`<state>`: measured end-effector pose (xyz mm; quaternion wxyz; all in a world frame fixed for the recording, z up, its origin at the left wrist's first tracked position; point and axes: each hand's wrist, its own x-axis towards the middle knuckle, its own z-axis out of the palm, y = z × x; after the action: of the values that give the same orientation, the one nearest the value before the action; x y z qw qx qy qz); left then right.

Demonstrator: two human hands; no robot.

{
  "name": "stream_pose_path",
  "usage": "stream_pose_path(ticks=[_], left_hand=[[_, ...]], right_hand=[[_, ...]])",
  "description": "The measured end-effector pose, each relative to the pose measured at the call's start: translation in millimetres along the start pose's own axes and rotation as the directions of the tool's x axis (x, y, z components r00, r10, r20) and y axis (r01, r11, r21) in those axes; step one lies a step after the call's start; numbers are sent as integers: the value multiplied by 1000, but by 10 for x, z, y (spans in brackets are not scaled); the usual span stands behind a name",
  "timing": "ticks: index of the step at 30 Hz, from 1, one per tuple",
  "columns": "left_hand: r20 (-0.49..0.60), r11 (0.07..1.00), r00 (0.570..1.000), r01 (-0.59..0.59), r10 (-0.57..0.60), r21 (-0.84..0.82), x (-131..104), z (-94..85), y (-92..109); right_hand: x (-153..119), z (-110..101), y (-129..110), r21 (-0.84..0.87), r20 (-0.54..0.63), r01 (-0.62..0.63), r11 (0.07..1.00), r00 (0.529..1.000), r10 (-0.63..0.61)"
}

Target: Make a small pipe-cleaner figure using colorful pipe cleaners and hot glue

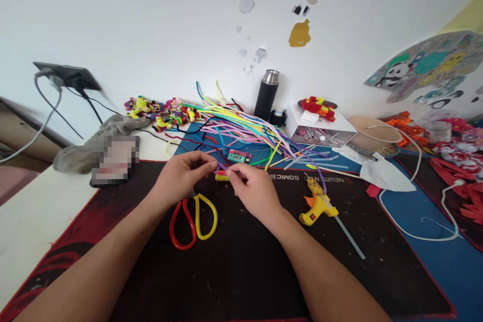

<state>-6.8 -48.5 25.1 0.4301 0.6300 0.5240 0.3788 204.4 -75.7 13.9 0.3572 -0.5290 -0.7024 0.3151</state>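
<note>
Above the black mat, my left hand (pixel 184 176) pinches one end of a small purple piece (pixel 222 166), which looks like pipe cleaner. My right hand (pixel 253 188) has closed finger and thumb on its other end. A short yellow and red piece (pixel 222 176) shows just below the purple one, at my right fingertips. Scissors (pixel 206 216) with one red and one yellow handle lie below my left hand, their blades mostly hidden. To the right of my right hand a yellow glue gun (pixel 317 204) rests on the mat with a glue stick in it.
A heap of coloured pipe cleaners (pixel 241 123) lies behind my hands, with a black thermos (pixel 267 94) beyond. A white box (pixel 320 128) stands right of it. Small colourful figures (pixel 162 110) sit at back left. A white cord (pixel 418 236) curls at the right.
</note>
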Motion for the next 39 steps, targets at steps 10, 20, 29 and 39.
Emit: stream_pose_path(ticks=[10, 20, 29, 39], left_hand=[[-161, 977, 984, -45, 80, 209, 60, -241, 64], [184, 996, 983, 19, -2, -91, -12, 9, 73], [142, 982, 990, 39, -13, -183, -4, 78, 30], [165, 980, 986, 38, -5, -198, -19, 151, 5]], right_hand=[[79, -109, 40, 399, -143, -83, 913, 978, 152], [27, 66, 125, 247, 32, -48, 968, 999, 41], [24, 94, 81, 367, 145, -119, 922, 987, 69], [27, 85, 24, 440, 143, -186, 878, 980, 136]])
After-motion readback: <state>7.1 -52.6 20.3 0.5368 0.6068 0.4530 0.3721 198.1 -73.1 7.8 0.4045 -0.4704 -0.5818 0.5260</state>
